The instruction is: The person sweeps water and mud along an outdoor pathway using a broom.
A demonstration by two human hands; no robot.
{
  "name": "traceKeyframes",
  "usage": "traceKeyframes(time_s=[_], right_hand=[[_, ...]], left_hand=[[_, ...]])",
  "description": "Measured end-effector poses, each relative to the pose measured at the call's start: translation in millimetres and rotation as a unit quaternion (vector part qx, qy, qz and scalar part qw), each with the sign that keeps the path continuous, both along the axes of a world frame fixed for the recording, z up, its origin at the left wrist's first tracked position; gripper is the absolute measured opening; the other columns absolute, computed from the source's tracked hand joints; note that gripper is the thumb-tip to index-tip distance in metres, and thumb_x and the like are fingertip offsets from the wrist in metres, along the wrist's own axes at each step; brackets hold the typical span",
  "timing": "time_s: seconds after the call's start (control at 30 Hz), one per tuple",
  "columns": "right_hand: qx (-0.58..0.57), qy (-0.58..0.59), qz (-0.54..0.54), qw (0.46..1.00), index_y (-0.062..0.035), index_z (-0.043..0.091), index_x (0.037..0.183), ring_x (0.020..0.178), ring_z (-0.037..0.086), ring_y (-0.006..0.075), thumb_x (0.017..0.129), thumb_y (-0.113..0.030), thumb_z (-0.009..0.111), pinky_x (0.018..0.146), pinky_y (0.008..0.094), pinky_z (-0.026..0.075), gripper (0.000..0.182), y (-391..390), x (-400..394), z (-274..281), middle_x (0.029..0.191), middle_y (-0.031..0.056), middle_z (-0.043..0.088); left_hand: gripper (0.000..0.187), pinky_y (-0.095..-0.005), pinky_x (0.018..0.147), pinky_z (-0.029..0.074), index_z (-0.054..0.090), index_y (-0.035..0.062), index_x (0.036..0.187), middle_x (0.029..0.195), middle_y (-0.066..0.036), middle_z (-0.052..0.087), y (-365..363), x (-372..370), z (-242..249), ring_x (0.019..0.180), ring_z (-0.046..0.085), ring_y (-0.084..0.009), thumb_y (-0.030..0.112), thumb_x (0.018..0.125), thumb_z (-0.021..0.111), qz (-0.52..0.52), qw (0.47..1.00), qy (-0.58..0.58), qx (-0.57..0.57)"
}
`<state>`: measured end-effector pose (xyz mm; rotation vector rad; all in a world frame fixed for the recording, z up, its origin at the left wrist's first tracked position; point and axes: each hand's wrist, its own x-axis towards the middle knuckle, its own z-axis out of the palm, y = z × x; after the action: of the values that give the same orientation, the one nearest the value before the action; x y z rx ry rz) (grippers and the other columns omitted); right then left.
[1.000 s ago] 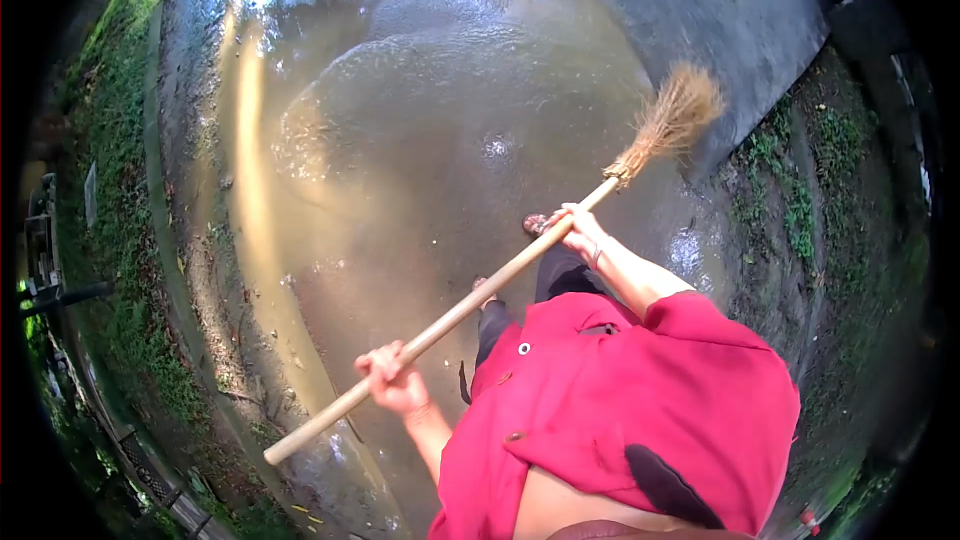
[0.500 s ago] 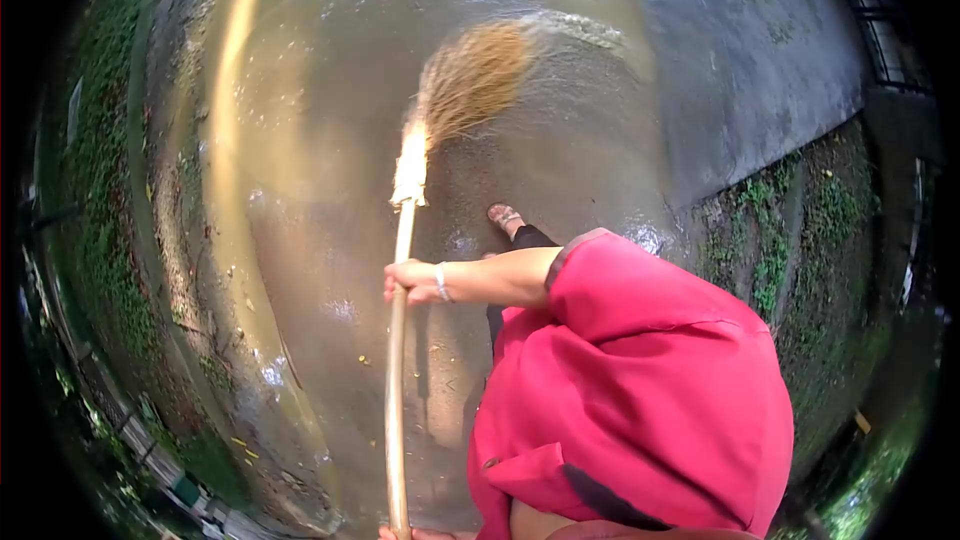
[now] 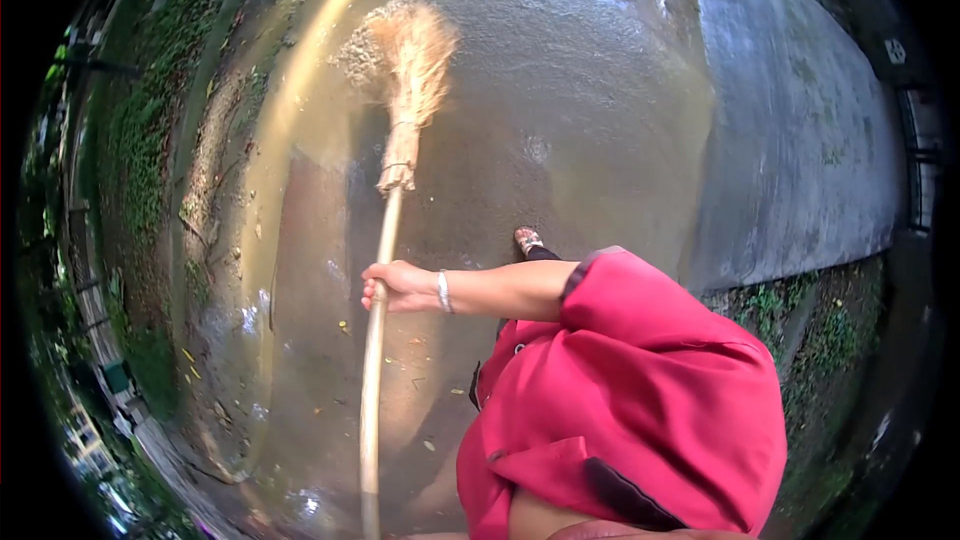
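A long-handled straw broom (image 3: 402, 155) spans the left-centre of the head view, its bristles blurred against wet ground. My right hand (image 3: 395, 287), with a silvery band on the wrist, is closed around the pale handle below the binding. Of my left hand (image 3: 435, 537) only a sliver shows at the bottom edge, beside the handle's upper part; its fingers are cut off by the frame. Muddy water (image 3: 360, 55) churns at the left side of the bristles. One of my feet (image 3: 527, 238), in a sandal, stands on the ground right of the broom.
Shallow brown water (image 3: 600, 110) covers much of the path. A grey concrete slab (image 3: 790, 130) lies to the right, with a planted strip (image 3: 800, 330) below it. Along the left run a muddy edge (image 3: 205, 190) and a grassy bank (image 3: 150, 160).
The bristles have swung left, and the churned water now lies on their left side. My right hand has shifted slightly left. My left hand, seen gripping the handle before, is nearly out of view.
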<state>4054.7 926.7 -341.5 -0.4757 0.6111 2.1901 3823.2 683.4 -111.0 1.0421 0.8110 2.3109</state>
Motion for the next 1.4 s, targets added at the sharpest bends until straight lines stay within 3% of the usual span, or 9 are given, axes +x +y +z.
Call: traceKeyframes(time_s=[0.17, 0.47, 0.67, 0.73, 1.07, 1.2, 1.23, 1.27, 1.4], right_hand=[[-0.05, -0.093, -0.067, 0.992, 0.0, 0.041, 0.075, 0.061, 0.05, 0.0226, 0.077, -0.001, 0.045, 0.067, 0.0396, 0.047, 0.005, -70, 64, -40, 0.063, 0.0106, 0.045], [-0.257, -0.263, -0.322, 0.872, -0.0014, 0.04, 0.072, 0.057, 0.046, 0.0213, 0.076, -0.002, 0.041, 0.059, 0.0349, 0.046, 0.004, -159, 319, -139, 0.062, 0.0098, 0.044], [-0.44, -0.199, -0.313, 0.818, -0.0066, 0.038, 0.062, 0.047, 0.04, 0.0179, 0.083, -0.015, 0.043, 0.045, 0.031, 0.042, 0.023, -188, 408, -292, 0.053, 0.0031, 0.038], [-0.325, -0.136, -0.26, 0.899, -0.007, 0.037, 0.062, 0.047, 0.039, 0.0168, 0.085, -0.019, 0.043, 0.043, 0.0304, 0.04, 0.026, -149, 397, -339, 0.054, 0.0027, 0.038], [-0.069, -0.02, -0.162, 0.984, -0.0033, 0.047, 0.06, 0.053, 0.048, 0.0203, 0.077, -0.006, 0.046, 0.06, 0.0342, 0.045, 0.018, -6, 251, -61, 0.052, 0.007, 0.044], [-0.103, 0.056, -0.168, 0.979, -0.0017, 0.051, 0.066, 0.073, 0.053, 0.0215, 0.073, -0.004, 0.054, 0.075, 0.0353, 0.043, 0.007, -25, 253, -47, 0.064, 0.0105, 0.052], [-0.095, 0.048, -0.177, 0.979, -0.0013, 0.052, 0.067, 0.073, 0.053, 0.0223, 0.072, -0.003, 0.055, 0.075, 0.0356, 0.044, 0.006, -25, 266, -53, 0.066, 0.0114, 0.053], [-0.086, 0.041, -0.184, 0.978, -0.001, 0.052, 0.067, 0.072, 0.054, 0.0232, 0.071, -0.002, 0.055, 0.075, 0.0358, 0.044, 0.005, -24, 287, -64, 0.068, 0.0124, 0.054], [-0.132, -0.141, -0.316, 0.929, 0.0001, 0.046, 0.078, 0.074, 0.054, 0.0295, 0.075, -0.004, 0.051, 0.071, 0.0403, 0.047, 0.007, -42, 401, -147, 0.076, 0.0189, 0.053]], left_hand=[[0.012, -0.0252, 0.055, 0.026, 0.042, 0.0089, 0.076, 0.046, 0.007, 0.027, 31, -17, -67, 0.042, 0.03, -0.0044, -0.001, 0.072, 0.039, -0.068, 0.97, -0.233, 0.029], [0.021, -0.0366, 0.081, 0.037, 0.052, 0.0087, 0.093, 0.067, 0.001, 0.039, 188, 190, -202, 0.066, 0.039, -0.0106, 0.02, 0.076, 0.059, -0.414, 0.841, -0.214, -0.275], [0.022, -0.0331, 0.072, 0.033, 0.035, 0.0127, 0.063, 0.057, 0.002, 0.032, 210, 327, -176, 0.055, 0.034, -0.01, 0.014, 0.079, 0.05, -0.416, 0.81, -0.152, -0.384], [0.02, -0.0317, 0.073, 0.03, 0.035, 0.013, 0.064, 0.056, 0.002, 0.028, 203, 325, -159, 0.054, 0.031, -0.0093, 0.007, 0.079, 0.047, -0.381, 0.851, -0.14, -0.333], [0.027, -0.0274, 0.052, 0.029, 0.03, 0.0206, 0.058, 0.049, 0.008, 0.023, 165, 146, -31, 0.044, 0.029, -0.0094, 0.031, 0.08, 0.042, -0.007, 0.946, 0.071, -0.315], [0.029, -0.0263, 0.053, 0.032, 0.028, 0.0205, 0.058, 0.048, 0.008, 0.024, 214, 112, -58, 0.043, 0.029, -0.0092, 0.033, 0.08, 0.042, 0.042, 0.955, 0.035, -0.291], [0.027, -0.0252, 0.055, 0.032, 0.028, 0.0202, 0.057, 0.053, 0.007, 0.025, 217, 80, -87, 0.05, 0.033, -0.0083, 0.028, 0.079, 0.042, -0.162, 0.958, -0.053, -0.23], [0.019, -0.0245, 0.055, 0.028, 0.034, 0.0121, 0.062, 0.048, 0.005, 0.027, 246, 162, -88, 0.046, 0.029, -0.0054, 0.006, 0.078, 0.042, -0.11, 0.954, -0.112, -0.255], [0.008, -0.0273, 0.064, 0.037, 0.044, 0.0095, 0.074, 0.056, 0.005, 0.032, 274, 262, -200, 0.056, 0.035, -0.0076, 0.011, 0.08, 0.047, -0.208, 0.868, -0.192, -0.408]])
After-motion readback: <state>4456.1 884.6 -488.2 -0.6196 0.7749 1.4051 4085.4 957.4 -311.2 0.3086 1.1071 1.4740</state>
